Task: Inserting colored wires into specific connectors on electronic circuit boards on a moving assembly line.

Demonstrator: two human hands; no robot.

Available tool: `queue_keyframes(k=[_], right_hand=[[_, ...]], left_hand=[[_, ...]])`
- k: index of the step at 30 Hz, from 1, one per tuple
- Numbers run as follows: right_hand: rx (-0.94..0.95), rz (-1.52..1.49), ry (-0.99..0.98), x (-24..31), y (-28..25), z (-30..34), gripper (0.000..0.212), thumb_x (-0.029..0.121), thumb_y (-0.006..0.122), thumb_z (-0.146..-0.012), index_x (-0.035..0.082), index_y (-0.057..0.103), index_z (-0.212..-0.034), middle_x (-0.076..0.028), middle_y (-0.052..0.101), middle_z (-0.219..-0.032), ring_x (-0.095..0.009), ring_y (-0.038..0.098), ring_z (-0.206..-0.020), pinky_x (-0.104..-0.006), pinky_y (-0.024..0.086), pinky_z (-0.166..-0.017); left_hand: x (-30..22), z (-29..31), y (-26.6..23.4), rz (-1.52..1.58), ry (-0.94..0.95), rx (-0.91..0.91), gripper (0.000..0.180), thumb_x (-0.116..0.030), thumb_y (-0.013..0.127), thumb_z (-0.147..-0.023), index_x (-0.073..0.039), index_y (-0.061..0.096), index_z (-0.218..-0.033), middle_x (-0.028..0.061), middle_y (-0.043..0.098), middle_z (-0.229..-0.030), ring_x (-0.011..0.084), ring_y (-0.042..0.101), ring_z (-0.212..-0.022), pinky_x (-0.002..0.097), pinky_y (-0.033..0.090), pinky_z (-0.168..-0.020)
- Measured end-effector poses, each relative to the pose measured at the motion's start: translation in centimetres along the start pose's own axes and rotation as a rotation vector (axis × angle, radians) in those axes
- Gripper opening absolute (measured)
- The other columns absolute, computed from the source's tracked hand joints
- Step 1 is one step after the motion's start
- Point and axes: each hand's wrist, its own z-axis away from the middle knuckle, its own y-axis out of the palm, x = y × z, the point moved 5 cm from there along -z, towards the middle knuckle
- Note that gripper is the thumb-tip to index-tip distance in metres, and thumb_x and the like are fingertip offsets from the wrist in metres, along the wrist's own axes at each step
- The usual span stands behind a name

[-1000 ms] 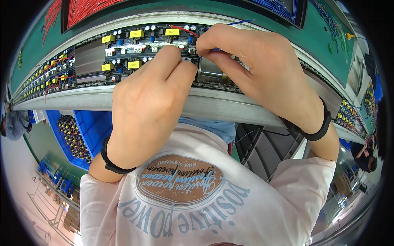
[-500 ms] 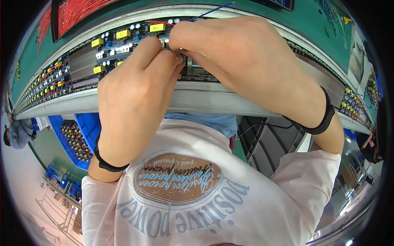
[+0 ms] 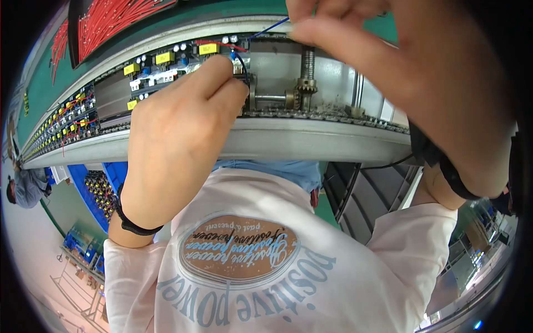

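My left hand (image 3: 186,114) is closed in a pinch at the right end of a circuit board (image 3: 191,64) with yellow block components and small blue and white parts. A dark blue wire (image 3: 244,64) curves from the board down to its fingertips; what they pinch is hidden behind the hand. A red wire (image 3: 219,45) lies across the board's far edge. Above the conveyor's far rail, my right hand (image 3: 361,41) is raised, thumb apart from its partly curled fingers, blurred and cut by the upper edge. Another blue wire (image 3: 269,28) sticks out from the board toward its thumb.
The boards sit between the rails of a conveyor (image 3: 327,130) with a chain, a shaft and gears (image 3: 302,91). More boards (image 3: 61,119) line it at left. A dark tray of red wires (image 3: 105,25) stands at the far left. A blue bin (image 3: 114,175) is below.
My right hand has left the board's end and moved right and up, uncovering the conveyor's shaft and the dark blue wire. My left hand stays pinched in nearly the same place.
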Motion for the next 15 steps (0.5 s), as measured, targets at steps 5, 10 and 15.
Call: queue_keyframes(k=[5, 10, 15], right_hand=[[-0.013, 0.063, 0.058, 10.3, 6.1, -13.0, 0.012, 0.010, 0.071, -0.090, 0.000, 0.073, -0.096, -0.013, 0.065, -0.086, -0.032, 0.065, -0.086, -0.0400, 0.053, -0.079], [-0.031, 0.114, 0.104, 11.3, 5.0, -14.8, 0.014, 0.012, 0.072, -0.090, -0.001, 0.074, -0.095, -0.014, 0.065, -0.086, -0.032, 0.065, -0.087, -0.0398, 0.053, -0.082], [0.010, 0.082, 0.113, 11.5, 4.4, -14.4, 0.013, 0.013, 0.073, -0.089, 0.002, 0.072, -0.096, -0.013, 0.067, -0.085, -0.033, 0.065, -0.082, -0.0404, 0.053, -0.075]], left_hand=[[-0.4, 0.9, 0.1, -0.076, 0.006, -0.012, 0.009, -0.005, 0.073, -0.085, -0.005, 0.070, -0.093, 0.0081, 0.058, -0.085, 0.0301, 0.063, -0.070, 0.0389, 0.048, -0.058], [-1.1, 1.1, 0.3, -0.070, -0.005, -0.028, 0.007, -0.008, 0.073, -0.087, -0.007, 0.069, -0.092, 0.0076, 0.056, -0.083, 0.0277, 0.063, -0.068, 0.0375, 0.048, -0.057], [-0.6, 1.0, -0.2, -0.023, 0.004, -0.032, 0.008, -0.005, 0.068, -0.080, -0.004, 0.062, -0.086, 0.0079, 0.054, -0.085, 0.0251, 0.065, -0.074, 0.0380, 0.052, -0.059]])
